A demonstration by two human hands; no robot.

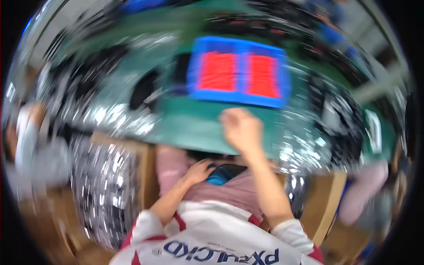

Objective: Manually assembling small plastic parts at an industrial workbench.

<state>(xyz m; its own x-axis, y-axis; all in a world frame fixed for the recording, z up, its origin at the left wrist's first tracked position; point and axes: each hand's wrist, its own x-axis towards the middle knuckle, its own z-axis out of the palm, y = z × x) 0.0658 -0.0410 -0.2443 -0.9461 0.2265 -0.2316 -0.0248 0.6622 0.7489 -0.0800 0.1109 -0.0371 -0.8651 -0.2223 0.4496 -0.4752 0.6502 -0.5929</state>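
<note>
Red pieces (217,71) lie beyond the right hand (243,129), fingers (229,116) curled, grip blurred.

The head-worn fisheye camera looks down and forward, from close above, across the wide green surface (190,130).

Large dark-blue lettering (222,257) runs across the white shirt (207,227); a smaller line of print (219,244) there is too blurred to read.

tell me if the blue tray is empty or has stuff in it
The blue tray isn't empty: red contents show in both halves. Blur hides how deep they go.
</note>
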